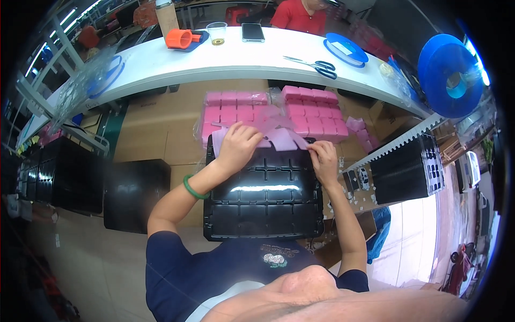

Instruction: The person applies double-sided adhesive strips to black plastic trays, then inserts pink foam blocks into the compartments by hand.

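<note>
A black plastic tray [263, 196] with moulded compartments lies right in front of my body. Over its far edge is a thin, see-through pink sheet [284, 140], which looks like soft film or a bag. My left hand [238, 145], a green bangle [194, 188] on its wrist, is closed at the sheet's left part; a small dark bit shows by its fingertips, too small to name. My right hand [324, 161] pinches the sheet's right corner between thumb and fingers. Just beyond stand stacked pink blocks [236, 114], partly covered in clear plastic, with more pink blocks [316, 115] at right.
A white shelf [241, 58] crosses the far side, holding scissors [316, 65], a phone [252, 32], a plastic cup [216, 33] and an orange tape dispenser [179, 38]. A blue reel [449, 75] hangs right. Black tray stacks [137, 196] [405, 172] flank me. A person in red [300, 19] sits beyond.
</note>
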Motion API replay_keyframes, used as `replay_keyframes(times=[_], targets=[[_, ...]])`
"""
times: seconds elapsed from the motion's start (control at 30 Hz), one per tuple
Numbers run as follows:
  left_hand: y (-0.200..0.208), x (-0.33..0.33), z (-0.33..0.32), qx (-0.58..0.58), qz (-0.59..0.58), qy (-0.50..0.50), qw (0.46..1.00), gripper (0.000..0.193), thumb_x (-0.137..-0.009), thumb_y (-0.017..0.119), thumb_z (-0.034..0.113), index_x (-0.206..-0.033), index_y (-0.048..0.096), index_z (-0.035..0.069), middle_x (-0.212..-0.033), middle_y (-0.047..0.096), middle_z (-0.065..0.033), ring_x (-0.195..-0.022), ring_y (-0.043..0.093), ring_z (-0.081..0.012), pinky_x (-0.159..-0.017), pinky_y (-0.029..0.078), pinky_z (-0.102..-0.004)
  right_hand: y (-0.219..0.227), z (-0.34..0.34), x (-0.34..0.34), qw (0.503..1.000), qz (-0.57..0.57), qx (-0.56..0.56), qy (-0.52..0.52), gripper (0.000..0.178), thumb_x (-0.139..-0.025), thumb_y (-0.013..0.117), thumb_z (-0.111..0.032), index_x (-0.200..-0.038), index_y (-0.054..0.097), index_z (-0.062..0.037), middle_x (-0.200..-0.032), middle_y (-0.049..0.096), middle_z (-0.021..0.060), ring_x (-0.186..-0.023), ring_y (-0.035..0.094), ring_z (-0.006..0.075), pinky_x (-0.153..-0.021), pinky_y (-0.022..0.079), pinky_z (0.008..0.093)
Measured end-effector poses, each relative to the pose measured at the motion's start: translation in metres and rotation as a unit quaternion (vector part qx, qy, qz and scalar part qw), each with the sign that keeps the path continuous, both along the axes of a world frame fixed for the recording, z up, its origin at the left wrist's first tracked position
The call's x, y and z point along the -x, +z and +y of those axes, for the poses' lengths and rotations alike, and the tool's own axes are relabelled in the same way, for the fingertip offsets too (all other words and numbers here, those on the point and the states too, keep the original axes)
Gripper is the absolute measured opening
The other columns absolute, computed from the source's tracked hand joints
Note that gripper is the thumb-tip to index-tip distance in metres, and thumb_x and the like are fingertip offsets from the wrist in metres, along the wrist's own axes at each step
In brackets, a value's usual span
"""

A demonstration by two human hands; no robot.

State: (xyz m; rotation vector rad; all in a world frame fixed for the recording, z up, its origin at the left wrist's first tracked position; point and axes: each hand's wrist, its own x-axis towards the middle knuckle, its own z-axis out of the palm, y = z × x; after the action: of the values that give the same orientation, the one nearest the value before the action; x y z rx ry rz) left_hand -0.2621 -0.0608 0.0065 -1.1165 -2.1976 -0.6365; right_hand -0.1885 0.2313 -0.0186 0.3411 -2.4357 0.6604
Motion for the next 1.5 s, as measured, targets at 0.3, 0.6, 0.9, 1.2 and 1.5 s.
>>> replay_keyframes(times=[0.3,0.6,0.9,1.2,1.5], targets=[[-0.019,-0.071,-0.062,0.016,-0.039,0.018,0.999,0.031,-0.068,0.069,0.004,-0.099,0.067,0.007,-0.102,0.063,-0.0062,-0.106,0.062,-0.0248,-0.109,0.039,-0.0493,0.0,0.003,-0.09,0.993,0.065,-0.092,-0.046,0.016,-0.084,0.065,0.0,-0.098,0.066,-0.0071,-0.106,0.069,0.0062,-0.111,0.062,0.0263,-0.1,0.044,0.0437],[-0.008,-0.146,-0.082,-0.021,-0.09,0.043,0.995,0.037,-0.063,0.061,-0.006,-0.096,0.072,0.008,-0.096,0.064,-0.0052,-0.105,0.064,-0.0252,-0.107,0.04,-0.0506,0.005,-0.021,-0.159,0.989,0.032,-0.14,-0.021,0.022,-0.079,0.067,0.001,-0.1,0.069,-0.0066,-0.103,0.068,0.0063,-0.108,0.062,0.0264,-0.101,0.044,0.0459],[-0.005,-0.17,-0.083,-0.058,-0.122,0.052,0.989,0.038,-0.063,0.061,-0.006,-0.098,0.071,0.006,-0.097,0.066,-0.0061,-0.106,0.063,-0.0263,-0.107,0.04,-0.0512,0.02,-0.036,-0.188,0.989,0.039,-0.142,-0.036,0.018,-0.079,0.069,-0.001,-0.096,0.071,-0.0063,-0.102,0.069,0.007,-0.107,0.063,0.0276,-0.1,0.045,0.0465],[-0.01,-0.189,-0.084,-0.079,-0.145,0.055,0.985,0.035,-0.065,0.063,-0.005,-0.098,0.07,0.005,-0.097,0.067,-0.0068,-0.106,0.063,-0.0273,-0.107,0.039,-0.0508,0.024,-0.038,-0.209,0.987,0.024,-0.139,-0.075,0.021,-0.076,0.07,0.0,-0.096,0.071,-0.0051,-0.102,0.069,0.0072,-0.108,0.061,0.0287,-0.101,0.045,0.047],[-0.02,-0.197,-0.09,-0.055,-0.172,0.061,0.982,0.036,-0.067,0.061,-0.005,-0.1,0.072,0.008,-0.103,0.066,-0.0058,-0.113,0.06,-0.0273,-0.109,0.037,-0.0508,0.016,-0.041,-0.211,0.988,-0.005,-0.134,-0.082,0.022,-0.076,0.069,0.001,-0.097,0.071,-0.0054,-0.103,0.069,0.0074,-0.11,0.06,0.0291,-0.102,0.043,0.0473]])
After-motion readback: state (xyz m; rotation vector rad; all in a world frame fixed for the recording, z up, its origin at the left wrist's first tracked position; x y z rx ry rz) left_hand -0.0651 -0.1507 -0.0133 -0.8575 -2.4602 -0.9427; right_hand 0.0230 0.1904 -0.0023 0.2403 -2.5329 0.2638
